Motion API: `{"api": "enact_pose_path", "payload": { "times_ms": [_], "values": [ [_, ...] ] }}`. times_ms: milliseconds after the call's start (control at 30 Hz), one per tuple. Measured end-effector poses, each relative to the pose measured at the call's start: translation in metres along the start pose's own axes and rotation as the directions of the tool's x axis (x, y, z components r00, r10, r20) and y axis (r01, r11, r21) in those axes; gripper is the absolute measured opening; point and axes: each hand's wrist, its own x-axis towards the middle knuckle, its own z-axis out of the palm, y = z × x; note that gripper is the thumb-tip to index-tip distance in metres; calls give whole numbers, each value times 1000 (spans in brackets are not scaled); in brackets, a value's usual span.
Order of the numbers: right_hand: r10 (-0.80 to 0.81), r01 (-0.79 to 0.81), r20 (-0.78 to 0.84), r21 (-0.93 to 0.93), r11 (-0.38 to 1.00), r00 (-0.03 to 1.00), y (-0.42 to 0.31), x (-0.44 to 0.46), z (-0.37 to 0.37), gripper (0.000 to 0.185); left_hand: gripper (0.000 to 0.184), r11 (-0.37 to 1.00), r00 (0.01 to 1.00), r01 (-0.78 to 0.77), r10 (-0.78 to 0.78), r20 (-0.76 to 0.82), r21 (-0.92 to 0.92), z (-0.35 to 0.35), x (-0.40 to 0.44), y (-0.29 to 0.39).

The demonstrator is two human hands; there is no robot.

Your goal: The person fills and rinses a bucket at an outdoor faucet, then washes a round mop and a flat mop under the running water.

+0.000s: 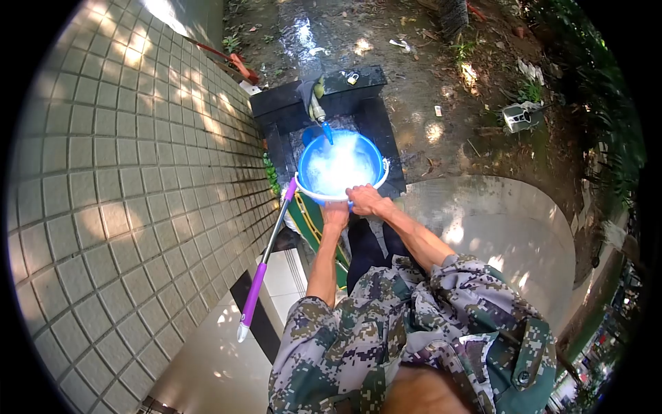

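Note:
A blue bucket (378, 153) with a white handle stands under a tap (316, 109) with a blue nozzle, inside a black stone basin (394, 155). Bright, foamy-looking water (339, 164) fills much of it. At the bucket's near rim, my right hand (365, 200) has its fingers closed around the rim or handle. My left hand (336, 214) is against the bucket's near side, just left of my right hand; its fingers are hidden by the rim.
A purple and silver pole (270, 248) leans left of the bucket, beside a tiled wall (103, 186). A padlock (353, 79) lies on the basin's back ledge. Wet ground with leaves and a grey container (522, 117) are at the right.

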Motion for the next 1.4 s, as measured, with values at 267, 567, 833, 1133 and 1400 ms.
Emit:
{"api": "enact_pose_path", "payload": {
  "times_ms": [267,567,833,1133,1400],
  "values": [
    [-22,24,-17,112,993,1000,-6,-48,-1,25,11,973,997,-82,77,30,218,31,-72,42],
    [335,-172,-185,581,795,924,62,-124,17,31,18,918,968,-157,70,240,365,3,-84,87],
    [673,-162,-193,889,427,714,203,-261,51,32,29,890,919,-391,365,147,234,57,-6,205],
    [945,-261,82,965,3,315,372,-344,168,33,34,958,937,-266,233,261,103,113,-35,236],
    [983,-322,41,947,20,180,504,-416,325,26,27,913,863,274,-371,342,301,84,-126,93]
  ]
}}
